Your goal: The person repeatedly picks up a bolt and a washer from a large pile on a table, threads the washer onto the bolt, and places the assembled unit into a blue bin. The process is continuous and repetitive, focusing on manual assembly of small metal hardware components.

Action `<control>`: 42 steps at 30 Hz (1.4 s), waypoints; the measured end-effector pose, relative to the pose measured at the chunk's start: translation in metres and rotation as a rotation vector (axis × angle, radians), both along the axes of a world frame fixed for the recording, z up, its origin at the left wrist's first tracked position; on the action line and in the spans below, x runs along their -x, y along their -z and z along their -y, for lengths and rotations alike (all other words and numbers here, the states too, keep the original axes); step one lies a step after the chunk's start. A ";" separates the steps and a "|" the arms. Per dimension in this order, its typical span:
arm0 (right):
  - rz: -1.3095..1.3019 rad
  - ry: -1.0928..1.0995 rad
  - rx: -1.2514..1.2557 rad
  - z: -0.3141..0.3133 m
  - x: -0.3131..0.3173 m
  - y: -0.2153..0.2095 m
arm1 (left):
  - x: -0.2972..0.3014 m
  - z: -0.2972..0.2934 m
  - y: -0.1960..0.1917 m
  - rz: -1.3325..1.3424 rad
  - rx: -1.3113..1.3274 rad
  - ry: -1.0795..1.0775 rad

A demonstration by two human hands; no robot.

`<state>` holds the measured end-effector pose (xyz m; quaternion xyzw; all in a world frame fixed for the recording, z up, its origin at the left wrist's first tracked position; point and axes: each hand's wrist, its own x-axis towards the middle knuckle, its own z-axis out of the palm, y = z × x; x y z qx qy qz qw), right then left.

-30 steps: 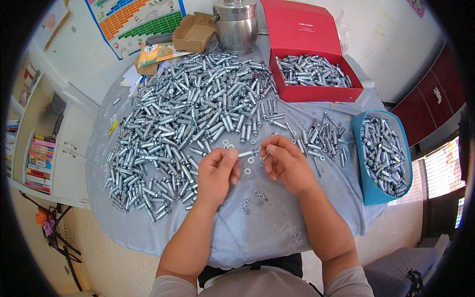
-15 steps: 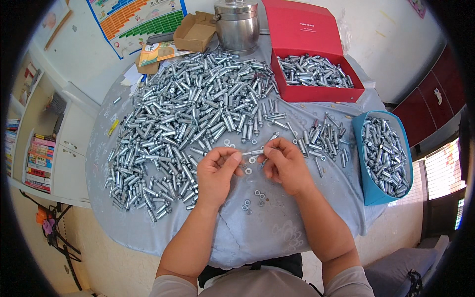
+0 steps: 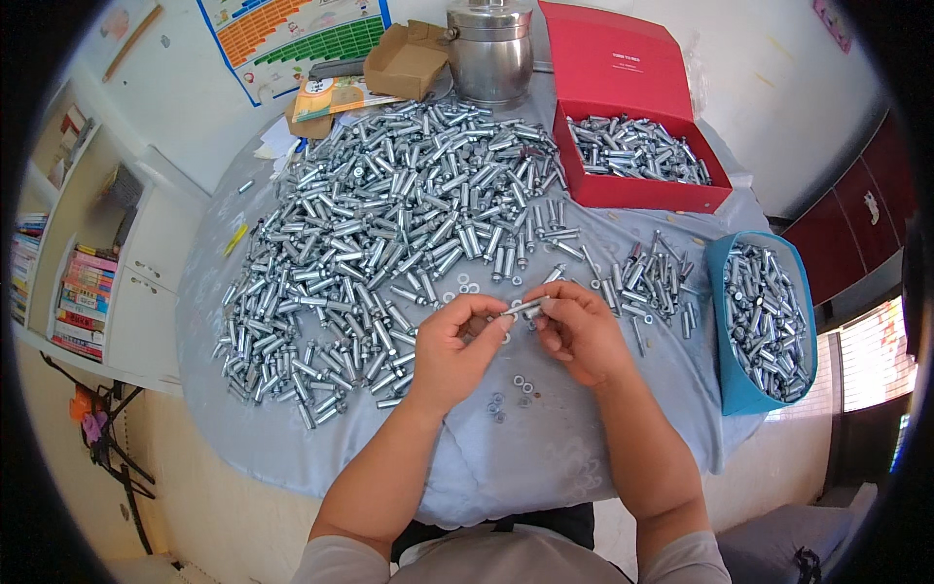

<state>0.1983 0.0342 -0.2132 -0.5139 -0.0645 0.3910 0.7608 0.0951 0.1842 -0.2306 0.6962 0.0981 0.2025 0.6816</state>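
Between my two hands, above the near middle of the table, is a silvery expansion bolt, slightly tilted with its right end higher. My left hand pinches its left end between thumb and forefinger. At the other end my right hand grips it with thumb and fingertips, which partly cover it. A large heap of similar expansion bolts spreads left of and beyond my hands. Washers lie just past them, and several nuts and rings rest nearer me on the cloth.
A red box of bolts stands open at the back right. Nearer right is a blue fabric bin full of bolts, with a loose cluster of bolts beside it. A metal pot and cardboard box stand at the back.
The view has shifted, so the table's contents appear farther right. The bolt is tilted more, its right end raised, and my hands have come closer together on it.
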 end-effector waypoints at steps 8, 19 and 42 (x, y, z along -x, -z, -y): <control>0.316 0.769 0.098 0.012 -0.022 0.001 | 0.005 -0.042 -0.011 0.005 -0.776 -0.577; 0.760 1.058 0.448 0.036 -0.056 0.029 | 0.007 -0.047 -0.004 -0.155 -1.105 -0.280; 0.617 0.002 0.301 0.009 -0.003 -0.001 | 0.000 -0.007 -0.008 0.066 0.173 0.030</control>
